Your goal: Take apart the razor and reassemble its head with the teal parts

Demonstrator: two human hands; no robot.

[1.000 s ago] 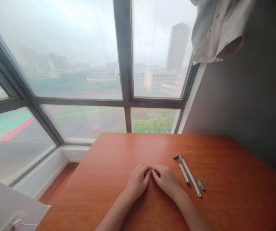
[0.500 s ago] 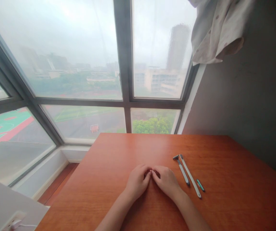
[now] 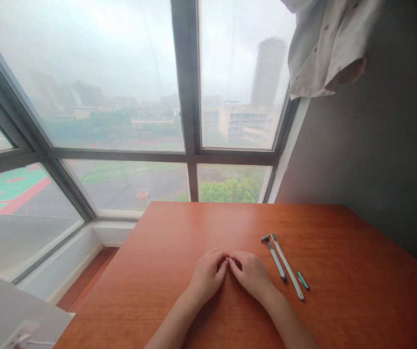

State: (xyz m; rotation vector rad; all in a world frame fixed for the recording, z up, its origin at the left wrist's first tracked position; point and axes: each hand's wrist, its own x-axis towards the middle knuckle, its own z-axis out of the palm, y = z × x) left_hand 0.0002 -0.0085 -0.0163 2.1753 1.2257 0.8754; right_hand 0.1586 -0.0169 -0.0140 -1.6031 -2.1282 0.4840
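My left hand [image 3: 210,274] and my right hand [image 3: 250,274] rest on the reddish-brown wooden table [image 3: 179,232], meeting at the fingertips. The fingers of both are curled in, with thumbs close to the index fingers, and no object shows in them. To the right of my right hand lies a razor [image 3: 276,259] with a grey-white handle and a dark head turned away from me. Close beside it is a long, thin white stick with a dark far end, which looks like a toothbrush [image 3: 288,266]. A small green and black razor cartridge [image 3: 303,280] lies right of that.
Large windows [image 3: 190,156] with dark frames stand behind the table. A pale shirt [image 3: 330,48] hangs at upper right before a grey wall [image 3: 368,145]. At lower left, a white plug [image 3: 22,339] with a cable sits in a wall socket.
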